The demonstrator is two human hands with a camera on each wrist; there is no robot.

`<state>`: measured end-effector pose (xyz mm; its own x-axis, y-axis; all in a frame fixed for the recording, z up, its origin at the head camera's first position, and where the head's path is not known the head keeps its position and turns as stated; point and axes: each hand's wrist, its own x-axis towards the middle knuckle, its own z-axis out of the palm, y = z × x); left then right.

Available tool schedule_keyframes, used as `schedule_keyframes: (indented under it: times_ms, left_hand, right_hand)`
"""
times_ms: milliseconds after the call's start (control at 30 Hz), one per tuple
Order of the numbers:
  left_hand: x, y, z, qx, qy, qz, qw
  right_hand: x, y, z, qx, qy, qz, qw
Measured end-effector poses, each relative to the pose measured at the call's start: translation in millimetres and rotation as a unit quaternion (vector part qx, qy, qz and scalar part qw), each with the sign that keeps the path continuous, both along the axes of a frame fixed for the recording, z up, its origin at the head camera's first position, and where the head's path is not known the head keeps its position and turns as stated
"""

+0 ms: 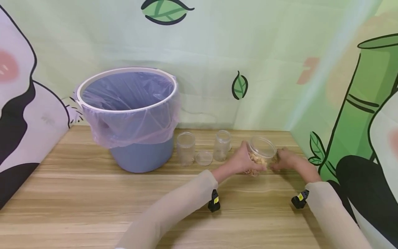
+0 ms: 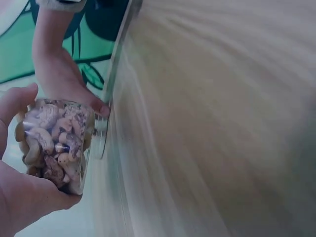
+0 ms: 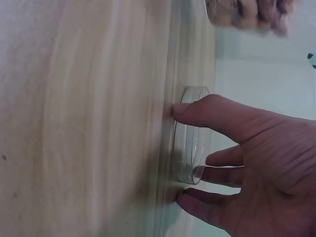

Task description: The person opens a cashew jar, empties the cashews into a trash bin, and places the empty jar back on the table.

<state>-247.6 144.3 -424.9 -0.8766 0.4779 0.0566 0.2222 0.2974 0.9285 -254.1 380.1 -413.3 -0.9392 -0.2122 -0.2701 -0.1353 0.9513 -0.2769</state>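
Observation:
My left hand [image 1: 242, 160] grips a clear jar [image 1: 260, 159], thumb on one side and fingers on the other. Cashew nuts [image 2: 54, 140] fill its lower part, and the left wrist view shows the jar held off the tabletop. To its right, my right hand [image 1: 286, 160] reaches down to a clear round lid [image 3: 190, 138] lying flat on the table. In the right wrist view the thumb is at one side of the lid's rim and fingertips are at the other. The head view mostly hides this lid.
Left of the jar stand two clear jars, one [image 1: 186, 148] beside the bin and another [image 1: 222, 147], with a clear lid [image 1: 204, 158] between them. A blue bin [image 1: 141, 157] with a pinkish liner stands at the back left. A printed curtain [image 1: 205, 52] hangs behind the wooden table [image 1: 93, 207].

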Motion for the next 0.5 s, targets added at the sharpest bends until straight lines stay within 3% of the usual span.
schedule_keyframes:
  times_ms: [233,500]
  left_hand:
    - [19.8,-21.2,7.2,0.005,0.006,-0.052,0.9986]
    - [30.6,-53.3,20.7,0.015,-0.01,-0.078,0.9968]
  right_hand:
    - [8.9,-4,10.1,-0.016,0.033,0.028,0.9989]
    - [14.5,-27,42.1,-0.006,0.098,0.061,0.9933]
